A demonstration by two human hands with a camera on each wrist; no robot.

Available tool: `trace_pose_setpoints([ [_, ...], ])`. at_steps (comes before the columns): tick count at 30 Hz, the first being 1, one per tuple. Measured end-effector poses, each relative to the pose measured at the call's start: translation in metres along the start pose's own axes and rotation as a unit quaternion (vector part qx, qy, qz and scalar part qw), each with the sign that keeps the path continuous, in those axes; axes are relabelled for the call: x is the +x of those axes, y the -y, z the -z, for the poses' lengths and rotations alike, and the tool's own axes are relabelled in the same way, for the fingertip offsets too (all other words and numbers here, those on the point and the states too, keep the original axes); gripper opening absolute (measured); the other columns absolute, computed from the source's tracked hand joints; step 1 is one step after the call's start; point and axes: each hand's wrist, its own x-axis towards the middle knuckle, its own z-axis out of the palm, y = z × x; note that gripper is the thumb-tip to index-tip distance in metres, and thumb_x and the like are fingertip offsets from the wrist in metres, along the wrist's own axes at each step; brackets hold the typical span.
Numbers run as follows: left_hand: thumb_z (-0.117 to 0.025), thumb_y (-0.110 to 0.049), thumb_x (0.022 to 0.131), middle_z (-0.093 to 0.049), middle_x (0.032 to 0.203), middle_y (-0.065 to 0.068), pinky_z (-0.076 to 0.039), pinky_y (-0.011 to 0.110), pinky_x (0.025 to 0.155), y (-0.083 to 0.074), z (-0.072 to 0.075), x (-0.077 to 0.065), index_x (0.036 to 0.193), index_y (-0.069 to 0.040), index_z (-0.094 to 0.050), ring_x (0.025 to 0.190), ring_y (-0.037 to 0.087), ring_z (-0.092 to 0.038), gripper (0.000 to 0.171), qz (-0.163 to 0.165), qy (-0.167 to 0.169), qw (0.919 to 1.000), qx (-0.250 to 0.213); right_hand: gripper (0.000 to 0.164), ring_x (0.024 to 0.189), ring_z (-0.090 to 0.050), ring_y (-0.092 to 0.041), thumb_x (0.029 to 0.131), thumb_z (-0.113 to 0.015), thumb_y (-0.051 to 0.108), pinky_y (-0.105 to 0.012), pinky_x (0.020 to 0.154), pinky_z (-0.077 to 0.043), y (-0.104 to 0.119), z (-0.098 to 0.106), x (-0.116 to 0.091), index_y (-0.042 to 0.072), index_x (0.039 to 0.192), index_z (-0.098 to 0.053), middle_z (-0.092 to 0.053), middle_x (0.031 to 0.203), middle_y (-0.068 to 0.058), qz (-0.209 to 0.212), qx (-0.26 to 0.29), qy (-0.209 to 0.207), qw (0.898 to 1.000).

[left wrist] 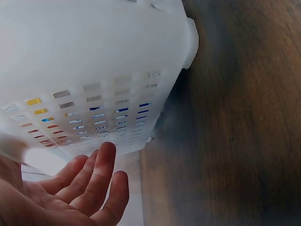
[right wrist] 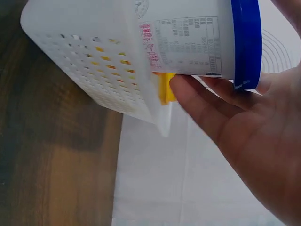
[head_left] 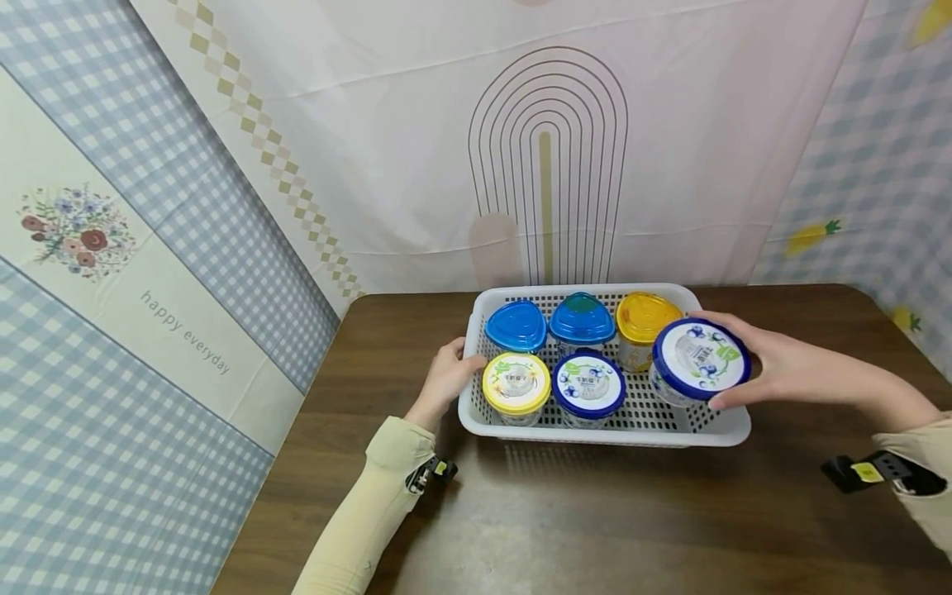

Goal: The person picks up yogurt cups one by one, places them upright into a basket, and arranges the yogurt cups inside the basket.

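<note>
In the head view a white perforated plastic basket [head_left: 706,434] holds several lidded tubs. My right hand [head_left: 773,368] grips a clear tub with a dark blue lid [head_left: 702,359] from its right side, thumb at the near edge. This tub is tilted over the basket's right part; its printed side label shows in the right wrist view. My left hand [head_left: 451,382] holds the basket's left rim, thumb over the edge. In the left wrist view its fingers [left wrist: 101,174] lie outside the perforated wall.
In the basket's front row stand a yellow-lidded tub [head_left: 516,382] and another dark-blue-lidded tub [head_left: 589,384]. Behind them are two blue-lidded containers [head_left: 516,325] [head_left: 583,318] and a container with an orange-yellow lid [head_left: 645,316]. The brown wooden table [head_left: 565,529] meets a patterned cloth backdrop [head_left: 402,165].
</note>
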Motion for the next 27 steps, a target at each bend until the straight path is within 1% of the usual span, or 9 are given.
trace_pose_setpoints([
  [1, -0.063, -0.014, 0.089, -0.07, 0.108, 0.019, -0.06, 0.046, 0.076, 0.0, 0.0, 0.0, 0.127, 0.0, -0.061, 0.089, 0.028, -0.069, 0.04, 0.0, 0.0, 1.0, 0.0, 0.109, 0.113, -0.049, -0.002, 0.075, -0.091, 0.025, -0.022, 0.084, -0.049, 0.0, -0.002, 0.001, 0.014, 0.158, -0.022, -0.047, 0.14, -0.012, 0.002, 0.0, 0.004, 1.0],
  [3, -0.063, -0.015, 0.09, -0.07, 0.108, 0.019, -0.06, 0.046, 0.076, 0.0, 0.001, 0.0, 0.127, 0.0, -0.061, 0.088, 0.027, -0.069, 0.04, -0.002, -0.001, 1.0, 0.0, 0.108, 0.115, -0.05, -0.01, 0.075, -0.091, 0.026, -0.024, 0.086, -0.049, 0.001, -0.004, 0.002, 0.013, 0.158, -0.023, -0.048, 0.14, -0.012, 0.01, -0.002, 0.012, 1.0],
  [4, -0.063, -0.015, 0.09, -0.07, 0.107, 0.018, -0.06, 0.045, 0.076, 0.0, 0.001, 0.0, 0.126, 0.0, -0.061, 0.088, 0.027, -0.069, 0.04, -0.002, -0.001, 1.0, 0.001, 0.108, 0.115, -0.05, -0.013, 0.075, -0.091, 0.027, -0.025, 0.087, -0.05, 0.002, -0.005, 0.003, 0.013, 0.158, -0.023, -0.048, 0.14, -0.012, 0.007, -0.003, 0.018, 1.0],
  [8, -0.063, -0.016, 0.09, -0.07, 0.108, 0.018, -0.06, 0.046, 0.076, -0.001, 0.001, -0.001, 0.127, 0.0, -0.061, 0.088, 0.027, -0.069, 0.041, 0.0, 0.002, 1.0, 0.0, 0.107, 0.118, -0.05, -0.029, 0.076, -0.09, 0.03, -0.043, 0.092, -0.05, 0.006, -0.009, 0.007, 0.011, 0.157, -0.024, -0.048, 0.141, -0.016, -0.004, -0.014, 0.043, 0.999],
  [11, -0.063, -0.016, 0.09, -0.069, 0.109, 0.018, -0.06, 0.047, 0.077, -0.001, 0.002, -0.002, 0.128, 0.0, -0.06, 0.09, 0.028, -0.07, 0.041, 0.003, 0.005, 1.0, 0.002, 0.107, 0.117, -0.051, -0.031, 0.075, -0.09, 0.036, -0.052, 0.091, -0.048, 0.01, -0.011, 0.01, 0.01, 0.156, -0.025, -0.049, 0.14, -0.018, -0.019, -0.036, 0.061, 0.997],
  [16, -0.063, -0.017, 0.09, -0.07, 0.108, 0.018, -0.06, 0.046, 0.077, 0.001, 0.0, -0.001, 0.127, -0.001, -0.061, 0.089, 0.027, -0.07, 0.04, 0.002, 0.004, 1.0, 0.009, 0.109, 0.116, -0.052, -0.031, 0.072, -0.09, 0.043, -0.05, 0.091, -0.047, 0.012, -0.016, 0.016, 0.009, 0.155, -0.028, -0.05, 0.139, -0.019, -0.022, -0.057, 0.089, 0.994],
  [21, -0.063, -0.015, 0.089, -0.07, 0.105, 0.018, -0.06, 0.043, 0.074, 0.002, -0.001, -0.001, 0.124, 0.001, -0.062, 0.086, 0.026, -0.069, 0.039, -0.013, -0.002, 0.9998, 0.016, 0.112, 0.119, -0.05, -0.033, 0.071, -0.09, 0.045, -0.05, 0.092, -0.046, 0.01, -0.019, 0.019, 0.008, 0.156, -0.026, -0.046, 0.143, -0.023, -0.026, -0.056, 0.113, 0.992],
  [24, -0.063, -0.015, 0.088, -0.07, 0.105, 0.018, -0.06, 0.042, 0.074, 0.001, -0.001, -0.001, 0.123, 0.001, -0.062, 0.086, 0.025, -0.069, 0.039, -0.02, -0.007, 0.9996, 0.017, 0.114, 0.12, -0.049, -0.034, 0.071, -0.089, 0.045, -0.05, 0.092, -0.046, 0.009, -0.02, 0.022, 0.007, 0.156, -0.024, -0.044, 0.144, -0.024, -0.029, -0.052, 0.118, 0.991],
  [27, -0.063, -0.015, 0.088, -0.07, 0.106, 0.018, -0.06, 0.043, 0.074, 0.001, 0.0, 0.0, 0.124, 0.002, -0.062, 0.086, 0.025, -0.069, 0.039, -0.021, -0.007, 0.9996, 0.018, 0.115, 0.123, -0.047, -0.036, 0.072, -0.089, 0.044, -0.053, 0.095, -0.045, 0.01, -0.02, 0.025, 0.006, 0.157, -0.022, -0.04, 0.147, -0.026, -0.033, -0.044, 0.126, 0.991],
])
